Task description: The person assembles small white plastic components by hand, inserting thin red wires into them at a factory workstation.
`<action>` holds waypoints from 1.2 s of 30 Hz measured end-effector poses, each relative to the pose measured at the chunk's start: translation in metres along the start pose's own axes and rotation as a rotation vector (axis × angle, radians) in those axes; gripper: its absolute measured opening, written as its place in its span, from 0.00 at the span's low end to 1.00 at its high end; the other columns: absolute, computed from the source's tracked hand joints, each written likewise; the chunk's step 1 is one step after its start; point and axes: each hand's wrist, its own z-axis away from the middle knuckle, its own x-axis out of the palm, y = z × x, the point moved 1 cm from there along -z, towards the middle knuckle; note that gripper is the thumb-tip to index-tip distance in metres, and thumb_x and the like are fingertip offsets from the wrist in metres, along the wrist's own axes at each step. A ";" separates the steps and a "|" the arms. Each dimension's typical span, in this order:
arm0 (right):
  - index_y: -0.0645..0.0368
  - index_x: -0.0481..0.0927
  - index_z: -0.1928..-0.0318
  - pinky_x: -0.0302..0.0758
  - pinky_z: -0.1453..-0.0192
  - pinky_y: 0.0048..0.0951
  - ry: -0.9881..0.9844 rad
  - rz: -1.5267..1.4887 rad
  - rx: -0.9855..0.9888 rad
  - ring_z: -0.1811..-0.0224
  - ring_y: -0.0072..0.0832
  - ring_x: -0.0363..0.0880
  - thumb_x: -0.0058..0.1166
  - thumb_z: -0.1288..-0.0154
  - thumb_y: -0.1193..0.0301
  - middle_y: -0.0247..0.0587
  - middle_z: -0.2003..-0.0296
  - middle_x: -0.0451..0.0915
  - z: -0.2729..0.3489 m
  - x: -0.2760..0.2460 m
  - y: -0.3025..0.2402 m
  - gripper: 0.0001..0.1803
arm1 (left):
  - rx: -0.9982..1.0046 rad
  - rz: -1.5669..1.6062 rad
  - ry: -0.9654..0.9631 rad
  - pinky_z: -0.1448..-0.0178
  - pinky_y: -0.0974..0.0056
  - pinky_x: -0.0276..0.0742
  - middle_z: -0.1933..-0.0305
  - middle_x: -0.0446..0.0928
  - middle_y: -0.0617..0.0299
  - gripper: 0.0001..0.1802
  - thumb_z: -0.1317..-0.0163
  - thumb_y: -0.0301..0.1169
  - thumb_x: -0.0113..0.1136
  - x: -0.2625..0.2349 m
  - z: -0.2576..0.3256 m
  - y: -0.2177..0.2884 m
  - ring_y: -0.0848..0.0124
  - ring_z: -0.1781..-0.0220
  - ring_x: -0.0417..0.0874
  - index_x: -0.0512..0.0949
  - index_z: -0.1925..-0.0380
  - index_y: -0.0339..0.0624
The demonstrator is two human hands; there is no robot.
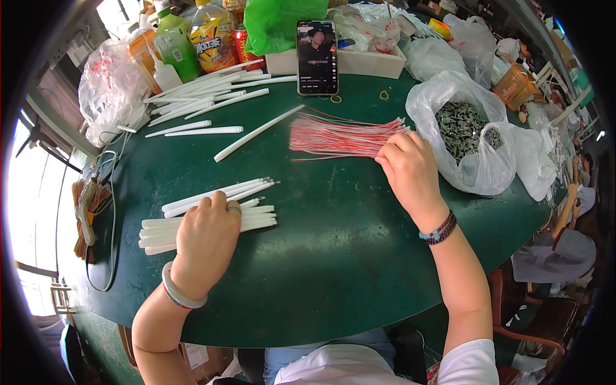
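Bundle of thin red-and-white wires [340, 138] right of centre in the upper half of the frame, on a green worktop [333, 276]; white tubes [158, 233] lie in a pile left of centre. The wires look very light, limp enough to bend yet springy, and likely to tangle; I judge the gathered ends on their right the best place to take hold, with a fingertip pinch. The tubes look light, stiff and smooth, apt to roll, and are best held across the middle, several at once.

My right hand [405, 168] reaches up from the lower right, knuckles uppermost, thumb and fingers drawn nearly together at the wires' right end. I cannot tell how many strands, if any, they pinch. My left hand [208, 234] comes from the lower left, palm down, elbow bent, fingers curled over the tubes. Its fingertips are hidden, so I cannot tell whether it grips or simply rests.
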 end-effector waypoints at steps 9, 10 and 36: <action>0.57 0.76 0.71 0.69 0.60 0.35 0.023 0.092 0.074 0.64 0.35 0.73 0.62 0.50 0.75 0.35 0.73 0.74 -0.003 -0.006 0.002 0.07 | 0.159 0.046 0.140 0.64 0.64 0.75 0.70 0.69 0.59 0.15 0.55 0.25 0.57 -0.022 0.012 0.023 0.67 0.69 0.77 0.76 0.64 0.33; 0.57 0.76 0.71 0.69 0.60 0.35 0.025 0.097 0.076 0.64 0.35 0.73 0.62 0.50 0.75 0.35 0.73 0.74 0.000 -0.003 0.011 0.07 | 0.163 0.046 0.144 0.64 0.64 0.75 0.70 0.69 0.59 0.15 0.55 0.25 0.57 -0.023 0.014 0.026 0.67 0.69 0.77 0.76 0.64 0.33; 0.64 0.74 0.66 0.72 0.57 0.38 -0.163 -0.327 0.192 0.61 0.40 0.76 0.60 0.41 0.69 0.43 0.66 0.76 -0.003 0.036 -0.026 0.11 | 0.258 0.187 0.093 0.66 0.64 0.77 0.70 0.73 0.59 0.18 0.54 0.25 0.57 -0.014 0.011 0.029 0.65 0.71 0.79 0.77 0.60 0.31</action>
